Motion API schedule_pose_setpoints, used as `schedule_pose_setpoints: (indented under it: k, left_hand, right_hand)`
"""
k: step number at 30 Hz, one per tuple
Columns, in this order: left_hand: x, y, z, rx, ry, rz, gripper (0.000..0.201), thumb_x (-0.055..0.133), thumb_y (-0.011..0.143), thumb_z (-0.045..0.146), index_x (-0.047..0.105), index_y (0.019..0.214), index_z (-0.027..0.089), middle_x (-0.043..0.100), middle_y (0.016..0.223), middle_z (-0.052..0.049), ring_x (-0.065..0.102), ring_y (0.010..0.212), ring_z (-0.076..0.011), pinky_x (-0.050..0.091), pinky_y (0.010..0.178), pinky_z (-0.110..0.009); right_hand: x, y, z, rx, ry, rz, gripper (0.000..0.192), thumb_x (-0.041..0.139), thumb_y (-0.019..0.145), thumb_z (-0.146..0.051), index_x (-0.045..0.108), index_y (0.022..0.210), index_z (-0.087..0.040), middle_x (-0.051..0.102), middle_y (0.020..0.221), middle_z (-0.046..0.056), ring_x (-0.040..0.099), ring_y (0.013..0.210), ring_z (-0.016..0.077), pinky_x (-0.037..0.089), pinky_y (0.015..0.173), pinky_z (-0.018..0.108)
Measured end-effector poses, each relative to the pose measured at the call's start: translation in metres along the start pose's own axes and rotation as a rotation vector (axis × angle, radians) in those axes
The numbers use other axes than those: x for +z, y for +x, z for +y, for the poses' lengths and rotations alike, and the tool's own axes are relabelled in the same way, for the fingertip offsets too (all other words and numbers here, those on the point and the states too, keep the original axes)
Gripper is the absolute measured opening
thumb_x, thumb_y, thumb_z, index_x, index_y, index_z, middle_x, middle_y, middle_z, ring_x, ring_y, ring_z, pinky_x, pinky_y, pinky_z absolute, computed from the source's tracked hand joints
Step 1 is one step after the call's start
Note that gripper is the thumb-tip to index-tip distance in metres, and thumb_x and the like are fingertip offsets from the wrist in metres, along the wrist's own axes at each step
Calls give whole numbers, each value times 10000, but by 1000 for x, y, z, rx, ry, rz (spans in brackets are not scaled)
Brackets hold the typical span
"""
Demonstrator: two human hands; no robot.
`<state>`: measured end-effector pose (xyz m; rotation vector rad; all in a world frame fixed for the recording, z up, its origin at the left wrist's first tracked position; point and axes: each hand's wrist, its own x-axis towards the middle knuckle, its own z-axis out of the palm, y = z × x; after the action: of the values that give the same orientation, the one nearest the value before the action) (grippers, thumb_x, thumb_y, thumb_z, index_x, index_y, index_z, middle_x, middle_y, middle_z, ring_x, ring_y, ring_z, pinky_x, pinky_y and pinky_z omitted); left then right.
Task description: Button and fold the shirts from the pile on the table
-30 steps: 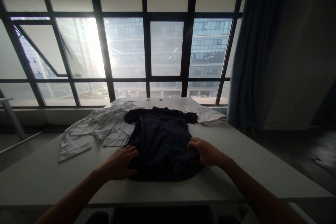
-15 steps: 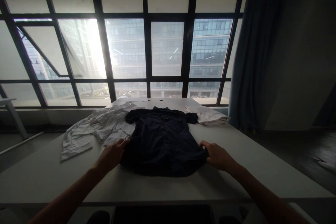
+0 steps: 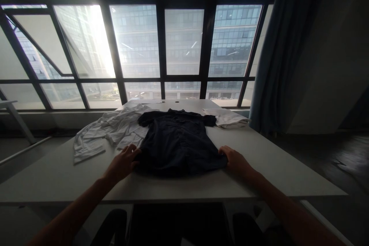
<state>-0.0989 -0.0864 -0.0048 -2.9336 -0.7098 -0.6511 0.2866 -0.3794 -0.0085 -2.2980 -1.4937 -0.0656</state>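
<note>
1. A dark shirt [image 3: 178, 142] is laid out flat near the middle of a pale table [image 3: 273, 165], collar at the far end, hem at the near end.
2. The left hand [image 3: 123, 162] is set on the shirt's near left corner, fingers curled over the hem edge. Whether cloth is actually pinched can't be told, it's too dim there.
3. The right hand [image 3: 235, 158] is placed at the near right corner of the hem, fingers touching the fabric. Same deal, a real grip can't be made out.
4. A rumpled white garment [image 3: 106, 132] is sprawled to the left, its edge touching or slightly tucked under the dark shirt's left side, just beyond the left hand.
5. A folded white cloth [image 3: 227, 118] is parked at the far right, just beside the shirt's right sleeve.
6. A big grid window [image 3: 161, 46] is seen behind the table, with office buildings outside and heavy glare on the left.
7. A dark curtain [image 3: 276, 54] is hung at the right of the window.
8. No writing or labels can be read, and no containers are seen on the table.
</note>
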Motion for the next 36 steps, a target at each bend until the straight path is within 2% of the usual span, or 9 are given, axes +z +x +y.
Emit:
schedule_pose_setpoints:
  k: [2,4,11,16,20,24,27,32,36]
  left_hand:
    - [4,-1,4,17,29,11,134,545,883,195,654,958,221,612,1085,-86,579,1032,-242,529,845,-349]
    - [7,-2,6,23,48,32,165,501,917,215,664,889,210,621,1038,-90,577,991,-236,522,855,-357]
    - [2,-4,13,69,33,182,234,425,953,243,652,911,206,648,973,-81,584,941,-220,507,865,-353]
    - [-3,-14,14,94,24,300,241,388,977,217,627,974,187,647,1140,-116,586,1073,-242,489,924,-386]
    - [-1,-25,13,40,-36,171,237,366,993,237,594,953,187,662,993,-101,633,907,-210,517,784,-316]
    - [-1,-34,17,-73,15,127,248,351,987,233,588,939,177,656,925,-104,634,887,-225,512,777,-323]
    - [-4,-34,22,-107,28,160,236,418,972,307,605,1037,180,656,1044,-113,620,1001,-251,517,828,-348]
    - [-6,-24,25,75,42,96,240,635,857,319,671,1064,202,641,1150,-102,586,1088,-280,513,922,-412]
    - [-5,-17,24,212,66,112,199,531,923,183,704,1021,196,661,1086,-94,607,1007,-233,528,897,-387]
  right_hand:
    - [8,-1,0,-17,34,46,153,555,792,-167,588,942,-181,644,1002,71,596,843,186,376,691,260]
    - [12,-1,0,-21,32,70,146,568,796,-185,587,940,-180,649,1013,72,599,870,192,376,704,259]
    - [9,-2,-5,6,-13,118,184,581,791,-186,613,972,-191,690,993,65,621,856,194,355,684,243]
    - [3,-12,-10,-7,-17,122,292,581,750,-143,627,1033,-200,704,863,35,637,769,190,352,662,238]
    - [-8,-20,-15,9,-47,89,448,530,649,-33,651,1043,-209,679,808,1,611,706,160,348,641,231]
    - [-22,-27,-14,5,-165,95,407,532,676,-51,690,1017,-205,682,839,24,608,738,172,366,650,252]
    - [-27,-29,-12,-81,-289,86,422,537,669,-32,710,1024,-182,679,987,78,612,882,210,403,699,271]
    - [-21,-27,-24,-356,-340,64,584,585,622,-20,693,1171,-189,638,1161,113,565,1080,264,411,930,371]
    - [-15,-23,-35,-494,-305,56,369,610,687,-65,736,1005,-203,660,1139,100,585,1059,260,393,957,394]
